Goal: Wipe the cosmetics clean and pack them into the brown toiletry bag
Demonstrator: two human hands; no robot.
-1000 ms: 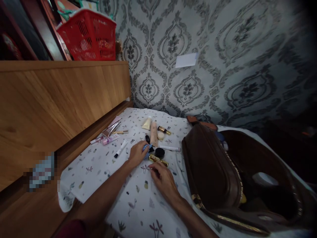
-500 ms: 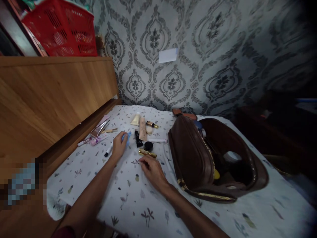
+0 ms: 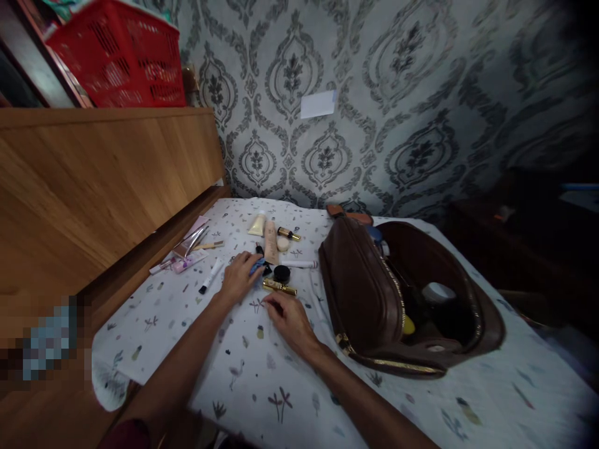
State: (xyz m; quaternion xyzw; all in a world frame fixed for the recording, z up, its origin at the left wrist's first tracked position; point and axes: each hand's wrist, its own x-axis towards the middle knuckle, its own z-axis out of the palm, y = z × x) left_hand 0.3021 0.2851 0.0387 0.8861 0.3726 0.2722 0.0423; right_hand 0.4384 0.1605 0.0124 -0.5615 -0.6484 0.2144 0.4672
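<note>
My left hand (image 3: 238, 274) is closed on a small crumpled blue cloth (image 3: 257, 266), right over a black tube (image 3: 267, 269) that it partly hides. Just in front of the gold tubes (image 3: 279, 287), my right hand (image 3: 287, 317) rests with thumb and fingers curled together; whether anything is between them is hidden. Beyond the hands lie a beige tube (image 3: 271, 242), a cream tube (image 3: 257, 224), a black-and-gold tube (image 3: 289, 234), a small round cream piece (image 3: 283, 244), a round black compact (image 3: 281, 274) and a white pen-like stick (image 3: 299, 264).
A brown bag (image 3: 360, 293) stands unzipped on the right, with items inside. Brushes and packets (image 3: 189, 246) lie at the left, near a white tube with a black cap (image 3: 210, 277). A wooden cabinet (image 3: 107, 181) borders the table's left side, bearing a red basket (image 3: 121, 56).
My left hand has moved right with the blue cloth, from beside the white tube to the black tube. My right hand has barely moved.
</note>
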